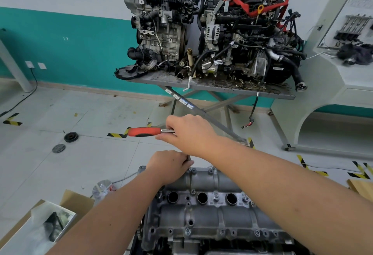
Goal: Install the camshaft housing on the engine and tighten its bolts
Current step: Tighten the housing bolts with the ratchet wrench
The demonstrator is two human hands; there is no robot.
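The fingers of the right hand (189,133) are curled over the bare steel neck of a ratchet wrench with a red-and-black rubber handle (144,131), near its head, while the handle itself sticks out free to the left. The fingers of the left hand (171,166) are pinched together around the thin steel extension bar (189,159) that drops from under the right hand toward the far edge of the engine; the socket end and the bolt it meets are hidden behind the knuckles.

The grey cast-aluminium camshaft housing (212,212) already sits on top of the engine at the bottom centre of the view, directly below both forearms. Small bolts (187,231) stand in the holes along its near flange and more show around the three round plug wells, so seating the housing looks done and the tightening looks to be in progress. Whether any bolt is fully tight cannot be told. The hands are at a far-edge bolt, so I judge that the other bolts around the rim may yet need a pass.

The housing lies flat with its long axis running left to right across the view, plug wells facing up. The wrench handle lies roughly parallel to that axis, pointing left, and the extension bar stands close to upright.
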